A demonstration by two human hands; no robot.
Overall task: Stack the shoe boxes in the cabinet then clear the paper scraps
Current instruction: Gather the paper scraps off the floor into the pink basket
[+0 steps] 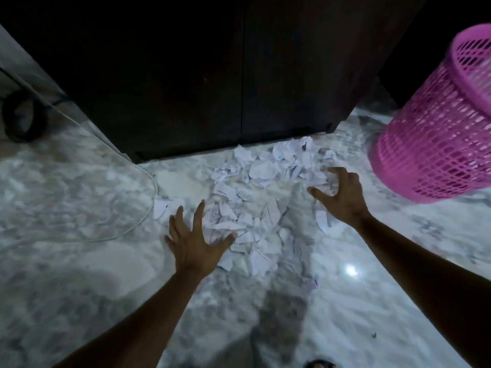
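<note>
The dark cabinet stands with both doors shut, its bottom edge meeting the marbled floor; open floor runs wide to the left of the cabinet and toward the camera. Right of the cabinet, a pink mesh basket stands tilted in view, apart from it. The paper scraps lie strewn on the floor from the cabinet's foot outward; printed lines show on them, too blurred to read. The left hand is spread flat at the heap's near left edge; the right hand is spread, fingers curled onto scraps nearer the cabinet, holding nothing. A white cord loops left of the cabinet.
</note>
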